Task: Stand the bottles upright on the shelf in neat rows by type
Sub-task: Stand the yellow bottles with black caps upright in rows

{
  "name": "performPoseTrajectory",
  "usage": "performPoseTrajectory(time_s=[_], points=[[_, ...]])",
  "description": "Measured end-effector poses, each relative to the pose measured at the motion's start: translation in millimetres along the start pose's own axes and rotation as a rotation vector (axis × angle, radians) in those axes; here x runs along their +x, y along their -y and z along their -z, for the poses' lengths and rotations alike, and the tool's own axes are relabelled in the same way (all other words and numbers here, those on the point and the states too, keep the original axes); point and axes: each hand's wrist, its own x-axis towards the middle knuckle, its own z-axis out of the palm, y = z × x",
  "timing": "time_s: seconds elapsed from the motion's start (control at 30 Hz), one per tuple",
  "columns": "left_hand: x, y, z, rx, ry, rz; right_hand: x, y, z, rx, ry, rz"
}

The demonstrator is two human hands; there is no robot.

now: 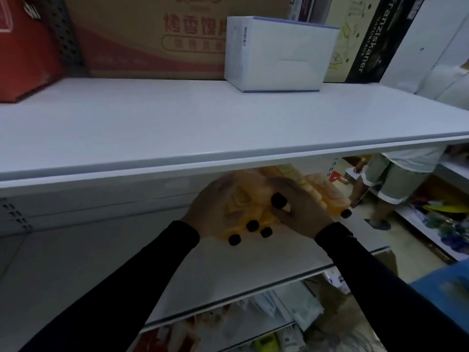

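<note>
An orange plastic bottle with a yellowish label lies tilted between both my hands, just below the edge of the upper white shelf. My left hand grips it from the left, dark nails curled under it. My right hand grips it from the right, thumb over the top. More orange bottles lie behind on the lower shelf, partly hidden by the upper shelf's edge and by my hands.
On the upper shelf stand a white box, a brown carton, a red box and a dark Franziskaner carton. A person in shorts stands in the aisle at right. Goods fill the shelves below.
</note>
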Motion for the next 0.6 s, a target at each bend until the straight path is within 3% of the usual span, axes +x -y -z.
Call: performPoseTrajectory(time_s=[0.2, 0.6], points=[[17.5, -21.9, -14.7, -0.358, -0.064, 0.216, 17.2, 14.4, 45.0, 0.366, -0.046, -0.003], [-108.5, -25.4, 13.1, -0.355, -0.201, 0.777, 73.2, 78.4, -29.9, 0.643, 0.299, 0.139]])
